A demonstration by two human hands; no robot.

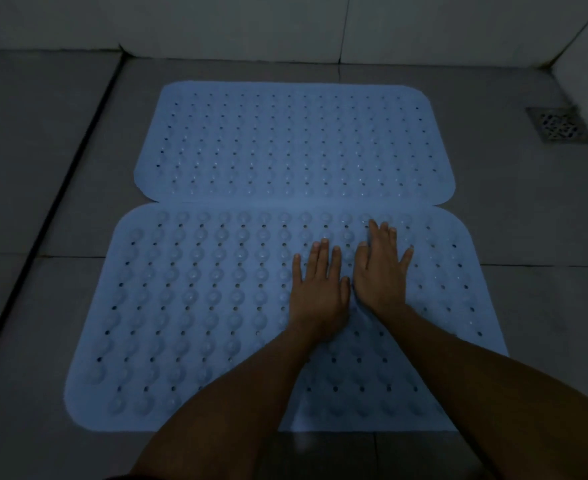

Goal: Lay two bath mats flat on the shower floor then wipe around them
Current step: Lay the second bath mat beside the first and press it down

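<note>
Blue near mat point(199, 306) lies on the floor touching the far mat point(292, 143), and I press my flat, empty left hand point(318, 289) and right hand point(382, 268) outward to seat it.

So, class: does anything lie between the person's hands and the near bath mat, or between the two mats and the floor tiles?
Nothing visible does. The left hand and right hand rest flat, fingers straight, directly on the near blue mat. It and the far blue mat lie flat on the grey floor tiles, edges meeting.
</note>
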